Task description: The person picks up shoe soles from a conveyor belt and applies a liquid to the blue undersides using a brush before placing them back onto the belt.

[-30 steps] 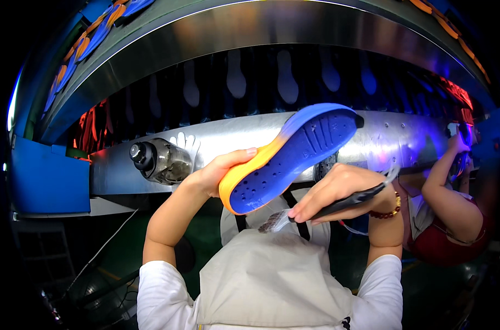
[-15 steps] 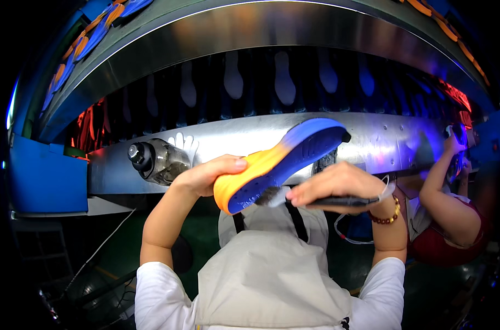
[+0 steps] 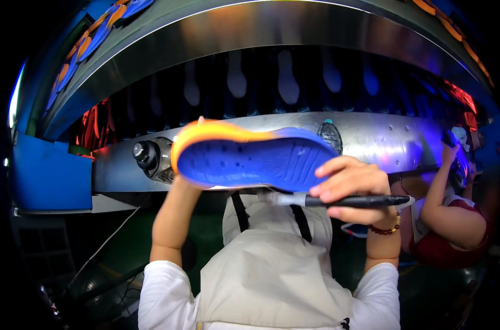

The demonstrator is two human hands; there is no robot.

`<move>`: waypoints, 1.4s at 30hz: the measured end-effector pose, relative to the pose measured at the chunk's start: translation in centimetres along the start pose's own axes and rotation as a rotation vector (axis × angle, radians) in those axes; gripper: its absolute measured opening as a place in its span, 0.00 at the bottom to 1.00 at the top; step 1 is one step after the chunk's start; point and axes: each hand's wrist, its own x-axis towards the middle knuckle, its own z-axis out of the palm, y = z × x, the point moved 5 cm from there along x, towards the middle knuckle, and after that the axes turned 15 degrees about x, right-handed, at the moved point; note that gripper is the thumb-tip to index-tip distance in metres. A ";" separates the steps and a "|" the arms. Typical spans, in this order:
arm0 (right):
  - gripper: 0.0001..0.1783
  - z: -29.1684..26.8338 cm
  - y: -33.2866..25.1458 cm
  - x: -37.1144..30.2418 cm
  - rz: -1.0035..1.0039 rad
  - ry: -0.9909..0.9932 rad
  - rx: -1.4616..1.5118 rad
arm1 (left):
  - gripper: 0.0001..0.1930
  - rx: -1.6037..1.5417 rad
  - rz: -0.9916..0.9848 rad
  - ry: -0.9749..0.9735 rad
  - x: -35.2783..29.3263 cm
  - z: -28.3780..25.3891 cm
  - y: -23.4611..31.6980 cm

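An orange and blue shoe sole (image 3: pixel 239 162) is held up level in front of me, its blue face with holes and ridges toward me. My left hand (image 3: pixel 187 186) grips its orange left end from behind; most of those fingers are hidden by the sole. At the blue right end, the fingers of my right hand (image 3: pixel 357 184) touch the edge. The same right hand also holds a brush (image 3: pixel 365 201) with a black handle, its blurred bristle end pointing left below the sole.
Behind the sole runs a metal ledge (image 3: pixel 382 148), bearing a black-capped clear jar (image 3: pixel 146 155) and a dark round container (image 3: pixel 330 135). Sole-shaped pieces (image 3: pixel 288 82) line a dark opening beyond. More orange and blue soles (image 3: pixel 99 36) lie upper left. Another person's arm (image 3: pixel 442 181) is at right.
The sole has turned from slanting to level and shifted left, its blue face now more toward me. The brush has come away from its surface, and my right fingers have reached the sole's right end.
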 end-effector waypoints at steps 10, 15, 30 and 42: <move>0.08 0.2 6.7 0.1 0.034 0.359 -0.317 | 0.45 -0.196 0.127 0.105 5.6 1.4 -6.1; 0.09 6.2 4.9 -1.0 -0.033 -0.049 -0.451 | 0.45 -0.126 0.256 0.164 4.6 0.7 -3.9; 0.08 2.8 4.1 0.1 0.085 0.128 0.009 | 0.43 -0.102 0.428 0.309 3.0 3.8 0.1; 0.11 0.9 7.9 -3.0 0.270 0.342 0.465 | 0.43 -0.149 0.493 0.308 2.6 3.0 2.7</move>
